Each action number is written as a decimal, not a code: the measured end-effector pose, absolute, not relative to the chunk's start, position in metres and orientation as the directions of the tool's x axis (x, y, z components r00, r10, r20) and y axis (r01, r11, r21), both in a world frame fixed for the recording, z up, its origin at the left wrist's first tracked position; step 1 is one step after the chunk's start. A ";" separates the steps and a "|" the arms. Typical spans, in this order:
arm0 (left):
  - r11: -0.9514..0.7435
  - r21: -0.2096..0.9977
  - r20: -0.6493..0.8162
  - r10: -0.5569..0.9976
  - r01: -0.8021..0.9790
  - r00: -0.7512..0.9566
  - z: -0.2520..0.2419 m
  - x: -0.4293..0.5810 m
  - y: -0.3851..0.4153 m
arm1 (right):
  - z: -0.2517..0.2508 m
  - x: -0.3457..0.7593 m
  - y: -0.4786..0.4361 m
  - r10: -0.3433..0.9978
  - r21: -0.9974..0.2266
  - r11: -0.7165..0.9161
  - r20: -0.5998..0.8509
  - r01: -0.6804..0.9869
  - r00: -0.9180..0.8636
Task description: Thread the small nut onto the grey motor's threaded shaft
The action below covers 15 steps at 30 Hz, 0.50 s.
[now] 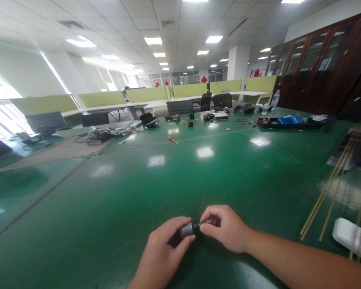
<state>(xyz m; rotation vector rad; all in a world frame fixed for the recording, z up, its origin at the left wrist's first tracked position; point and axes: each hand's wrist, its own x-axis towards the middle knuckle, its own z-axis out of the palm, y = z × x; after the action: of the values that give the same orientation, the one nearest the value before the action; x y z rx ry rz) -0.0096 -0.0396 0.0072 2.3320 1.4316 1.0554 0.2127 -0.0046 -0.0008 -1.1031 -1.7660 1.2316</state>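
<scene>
While the cylinder [190, 229] is held at the lower centre of the frame, the left hand [166, 243] clamps its wide barrel [186, 230] and the right hand [225, 227] pinches its thin end; probably rigid, light and smooth, it best suits a barrel grip.

A smooth, metal-like part [186, 230] is seen; a clear plastic bottle [276, 98] is seen near the shiny tabletop's [123, 192] far edge.

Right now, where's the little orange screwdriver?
In the head view, the screwdriver lies just left of centre on the green table, beyond the left hand.
</scene>
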 end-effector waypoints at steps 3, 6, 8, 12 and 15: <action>-0.508 0.516 0.464 0.843 0.690 0.274 0.007 -0.009 -0.039 | -0.002 0.213 -0.004 0.920 -0.950 0.183 0.076 0.251 -0.384; -0.504 0.512 0.464 0.844 0.696 0.270 0.007 -0.008 -0.039 | -0.003 0.213 -0.004 0.920 -0.949 0.191 0.084 0.250 -0.383; -0.505 0.509 0.467 0.842 0.697 0.269 0.007 -0.008 -0.039 | -0.004 0.212 -0.003 0.919 -0.948 0.196 0.089 0.249 -0.383; -0.510 0.508 0.473 0.839 0.694 0.270 0.007 -0.008 -0.038 | -0.004 0.212 -0.004 0.919 -0.952 0.193 0.091 0.239 -0.383; -0.508 0.504 0.478 0.838 0.699 0.263 0.007 -0.009 -0.038 | -0.002 0.212 -0.004 0.920 -0.953 0.185 0.083 0.239 -0.383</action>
<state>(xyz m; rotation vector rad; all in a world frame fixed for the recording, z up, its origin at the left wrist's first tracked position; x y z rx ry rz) -0.0091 -0.0380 0.0068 2.3380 1.4424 1.0737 0.2125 -0.0038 -0.0022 -1.0975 -1.7595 1.2289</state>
